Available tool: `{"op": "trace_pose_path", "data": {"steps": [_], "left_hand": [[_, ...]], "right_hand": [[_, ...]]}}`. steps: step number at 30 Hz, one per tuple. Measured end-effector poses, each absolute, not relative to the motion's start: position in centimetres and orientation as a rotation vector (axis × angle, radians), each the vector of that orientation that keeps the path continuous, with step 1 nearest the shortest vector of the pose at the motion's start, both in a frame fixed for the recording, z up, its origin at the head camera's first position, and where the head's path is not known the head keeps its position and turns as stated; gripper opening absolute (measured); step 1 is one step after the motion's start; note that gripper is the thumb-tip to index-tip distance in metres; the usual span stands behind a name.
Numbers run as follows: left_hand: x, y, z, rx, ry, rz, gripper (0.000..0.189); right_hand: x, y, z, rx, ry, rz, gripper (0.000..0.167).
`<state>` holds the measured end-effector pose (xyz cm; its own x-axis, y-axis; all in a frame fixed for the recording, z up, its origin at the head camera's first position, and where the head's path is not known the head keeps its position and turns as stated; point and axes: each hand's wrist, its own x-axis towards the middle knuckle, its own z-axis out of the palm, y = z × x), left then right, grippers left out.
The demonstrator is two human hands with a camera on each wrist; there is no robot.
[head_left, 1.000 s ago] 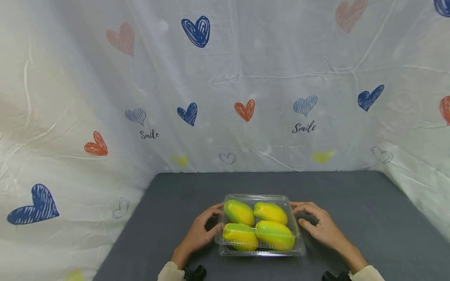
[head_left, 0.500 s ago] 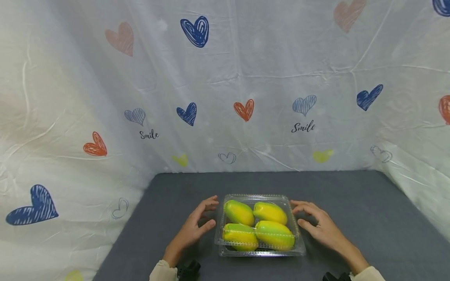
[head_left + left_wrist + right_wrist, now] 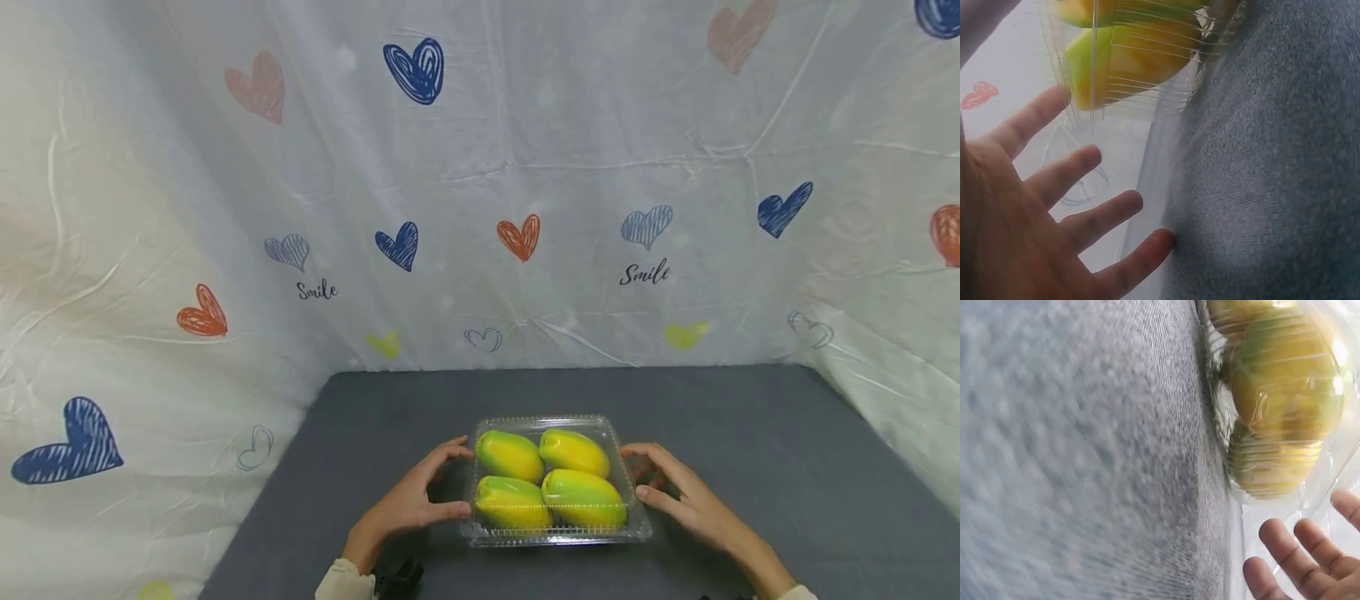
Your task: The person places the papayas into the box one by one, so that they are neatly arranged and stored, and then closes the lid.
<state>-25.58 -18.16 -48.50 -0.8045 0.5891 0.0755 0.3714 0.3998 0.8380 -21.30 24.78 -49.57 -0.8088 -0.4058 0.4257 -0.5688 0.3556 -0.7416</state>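
Observation:
A clear plastic clamshell box [image 3: 558, 539] lies on the grey table, holding several yellow-green mangoes [image 3: 576, 452]. Its clear lid [image 3: 540, 422] covers the fruit, with the front edge low over the base's rim. At the box's left side is my left hand [image 3: 416, 497], thumb and fingertips right at the lid's edge. The left wrist view shows its fingers [image 3: 1088, 219] straight and spread, one tip at the ribbed plastic wall. On the opposite side, my right hand [image 3: 686, 496] has its fingertips close to the wall. Its fingers [image 3: 1294, 559] are extended below the box in the right wrist view.
Grey cloth covers the table [image 3: 397, 408]. A white curtain [image 3: 570, 125] printed with hearts and "Smile" hangs behind it and along both sides.
My left hand moved away from the box, then came back to its left edge. The lid's front edge has come down closer to the base. My right hand shifted slightly nearer me.

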Motion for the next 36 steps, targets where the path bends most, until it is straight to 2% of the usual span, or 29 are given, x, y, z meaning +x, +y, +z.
{"op": "trace_pose_path", "data": {"steps": [3, 8, 16, 36], "left_hand": [[-25.66, -18.28, -48.57, 0.828, 2.435, 1.338, 0.061], [-25.71, -18.44, -48.69, 0.811, 2.469, 1.305, 0.062], [-25.65, -18.43, -48.82, 0.788, 2.432, 1.309, 0.063], [-25.14, -17.62, -48.19, 0.809, 2.116, 1.434, 0.08]], "right_hand": [[-21.14, 24.99, -49.56, 0.938, -2.453, 1.598, 0.044], [-21.35, 25.24, -49.53, 1.104, -2.44, 1.936, 0.059], [-21.4, 25.27, -49.73, 1.219, -2.468, 2.12, 0.082], [-20.77, 24.99, -49.48, 1.199, -2.404, 2.376, 0.082]]}}
